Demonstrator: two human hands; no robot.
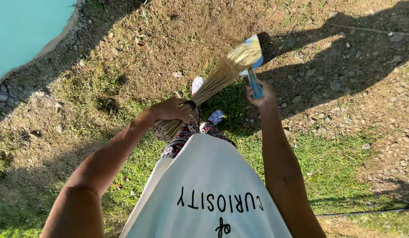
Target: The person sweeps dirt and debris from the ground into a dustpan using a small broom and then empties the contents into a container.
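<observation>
The broom (222,77), a bundle of pale stiff straws bound with a dark band, runs slantwise in front of the person, its fanned tips resting against the dustpan (253,55) up at the right. The left hand (171,110) is closed round the bound butt end of the broom; the right hand (259,94) is wrapped tight round the blue handle of the dustpan, which it holds up off the ground. The step in hand looks like brushing the straw tips across the pan, perhaps to knock dirt off one or the other, though that is a judgement from the pose. A further stroke would call for the pan to be held steady while the broom is drawn along it. Most of the pan is hidden behind the straws, so its shape and any contents cannot be made out. Below are the person's shoes (215,117) on patchy grass (336,154), with stony dirt to the right and a turquoise surface (24,31) at the upper left corner.
</observation>
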